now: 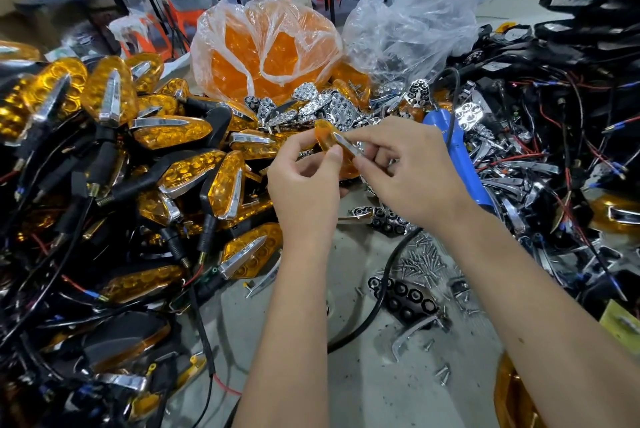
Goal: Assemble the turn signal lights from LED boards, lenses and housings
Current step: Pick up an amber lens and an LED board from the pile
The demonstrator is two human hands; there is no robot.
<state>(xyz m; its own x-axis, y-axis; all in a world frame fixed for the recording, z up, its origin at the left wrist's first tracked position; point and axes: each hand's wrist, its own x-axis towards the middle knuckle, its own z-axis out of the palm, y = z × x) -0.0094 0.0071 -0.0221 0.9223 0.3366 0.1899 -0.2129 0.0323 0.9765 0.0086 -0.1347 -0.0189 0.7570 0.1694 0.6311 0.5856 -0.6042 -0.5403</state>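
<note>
Above the middle of the cluttered grey table [363, 375], both hands meet around one amber lens [334, 150] with a chrome trim strip [348, 143] lying along it. That lens is held in the air, its long axis running from upper left to lower right, with the narrower end toward the upper left. The left hand [304, 185] pinches its near edge, thumb on top and fingers curled beneath. The right hand [408, 171] pinches the chrome strip's lower right end between thumb and forefinger, its other fingers loosely bent. Finished amber lights [138, 150] on black stems pile up at left. A clear bag of amber lenses [266, 50] stands behind the hands, chrome reflectors [329, 105] heaped before it. A blue screwdriver [460, 157] lies just right of the hands, and loose screws [422, 261] are scattered nearer.
</note>
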